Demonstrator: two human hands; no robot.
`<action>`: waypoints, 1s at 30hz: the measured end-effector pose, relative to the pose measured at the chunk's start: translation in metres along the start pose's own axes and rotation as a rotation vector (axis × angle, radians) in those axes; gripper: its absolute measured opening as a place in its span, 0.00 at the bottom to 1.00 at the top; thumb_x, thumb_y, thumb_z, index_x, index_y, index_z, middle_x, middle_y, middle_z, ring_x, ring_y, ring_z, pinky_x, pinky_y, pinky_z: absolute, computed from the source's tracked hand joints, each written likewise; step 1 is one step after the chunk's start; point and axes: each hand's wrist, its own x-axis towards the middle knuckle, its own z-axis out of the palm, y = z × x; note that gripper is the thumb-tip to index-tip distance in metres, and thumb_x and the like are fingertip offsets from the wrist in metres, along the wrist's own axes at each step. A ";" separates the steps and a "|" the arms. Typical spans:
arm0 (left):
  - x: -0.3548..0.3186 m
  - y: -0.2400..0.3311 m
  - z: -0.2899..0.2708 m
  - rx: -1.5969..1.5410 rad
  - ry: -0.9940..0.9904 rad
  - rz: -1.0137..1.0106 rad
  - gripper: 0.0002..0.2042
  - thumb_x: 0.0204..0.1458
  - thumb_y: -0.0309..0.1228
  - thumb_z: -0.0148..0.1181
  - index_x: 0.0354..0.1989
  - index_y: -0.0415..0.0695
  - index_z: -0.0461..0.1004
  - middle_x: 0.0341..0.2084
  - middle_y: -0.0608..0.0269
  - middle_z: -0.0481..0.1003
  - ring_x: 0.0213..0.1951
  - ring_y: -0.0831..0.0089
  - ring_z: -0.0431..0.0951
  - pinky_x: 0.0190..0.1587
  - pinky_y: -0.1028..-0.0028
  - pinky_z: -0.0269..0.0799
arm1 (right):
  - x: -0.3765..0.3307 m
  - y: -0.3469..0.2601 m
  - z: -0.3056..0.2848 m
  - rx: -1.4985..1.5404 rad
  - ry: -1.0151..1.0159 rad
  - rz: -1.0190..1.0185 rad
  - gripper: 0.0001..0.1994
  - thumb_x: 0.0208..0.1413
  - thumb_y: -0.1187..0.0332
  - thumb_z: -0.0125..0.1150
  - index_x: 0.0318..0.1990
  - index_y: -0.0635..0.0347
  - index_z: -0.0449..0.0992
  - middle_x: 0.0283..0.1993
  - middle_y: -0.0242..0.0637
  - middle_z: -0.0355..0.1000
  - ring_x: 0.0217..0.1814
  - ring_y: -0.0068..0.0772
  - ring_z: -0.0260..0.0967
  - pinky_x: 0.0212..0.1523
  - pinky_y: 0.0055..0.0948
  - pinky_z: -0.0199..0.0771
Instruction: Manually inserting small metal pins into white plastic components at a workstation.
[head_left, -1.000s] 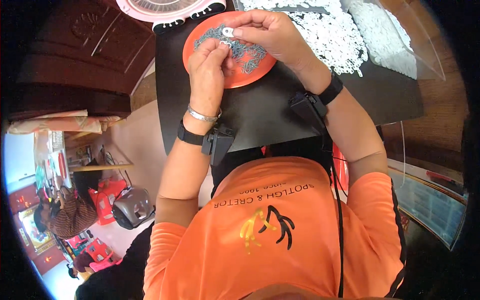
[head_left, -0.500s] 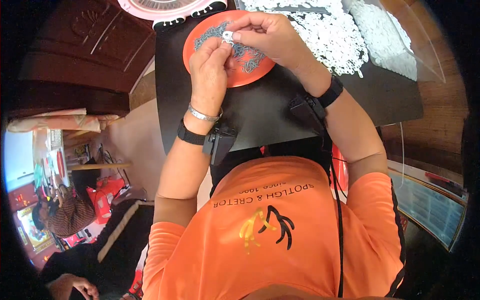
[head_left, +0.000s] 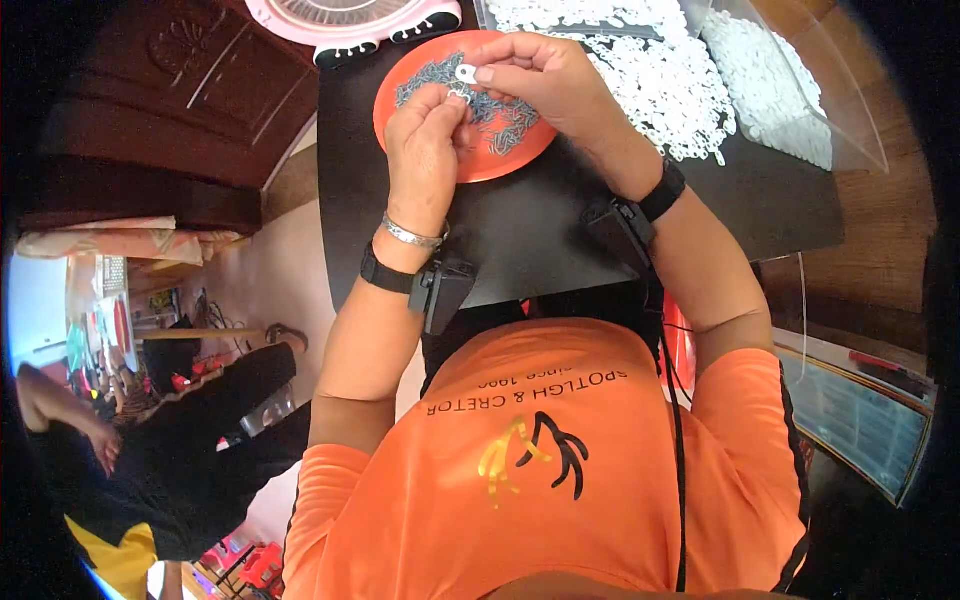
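At far left a co-worker in dark clothing [head_left: 170,450] stands well away from my table. On the table's far side sits a round pink-framed stand [head_left: 283,28] on 2 black shoe-shaped feet, pushed back, I judge, to leave me elbow room.

My left hand [head_left: 424,135] pinches 1 small white plastic piece [head_left: 459,97] between thumb and forefinger, close to the tips, probably so most of it stays exposed. Both hands hang over the orange plate [head_left: 490,173], which likely catches anything I drop; loose grey metal fasteners [head_left: 515,128] lie in it, within easy reach.

My right hand [head_left: 560,88] pinches 1 white eyelet-shaped plastic piece [head_left: 466,73] by its edge, just beyond the left hand's piece; I cannot tell whether the 2 touch.

Further right, a loose heap of white plastic pieces [head_left: 672,100] spreads on the black tabletop [head_left: 540,240], presumably for quick picking, with a clear plastic bag of more pieces [head_left: 775,95] beside it.
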 end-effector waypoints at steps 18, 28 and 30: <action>-0.003 0.005 0.002 0.024 0.015 -0.012 0.09 0.52 0.28 0.48 0.21 0.41 0.67 0.14 0.70 0.66 0.17 0.83 0.63 0.20 0.82 0.55 | 0.003 0.012 -0.009 0.290 -0.066 0.217 0.12 0.54 0.68 0.57 0.44 0.64 0.74 0.31 0.30 0.73 0.31 0.15 0.69 0.35 0.15 0.71; -0.002 0.005 0.001 0.003 0.010 -0.025 0.09 0.52 0.28 0.47 0.21 0.41 0.67 0.14 0.69 0.66 0.17 0.83 0.63 0.19 0.82 0.54 | 0.004 0.012 -0.012 0.398 -0.095 0.262 0.12 0.54 0.69 0.57 0.44 0.64 0.73 0.32 0.30 0.72 0.31 0.16 0.70 0.36 0.16 0.71; -0.002 0.005 0.000 -0.016 0.030 -0.014 0.09 0.52 0.28 0.47 0.21 0.41 0.67 0.14 0.69 0.66 0.17 0.83 0.63 0.19 0.82 0.54 | 0.004 0.012 -0.010 0.335 -0.070 0.240 0.11 0.54 0.70 0.56 0.44 0.64 0.74 0.31 0.28 0.72 0.30 0.15 0.68 0.35 0.15 0.70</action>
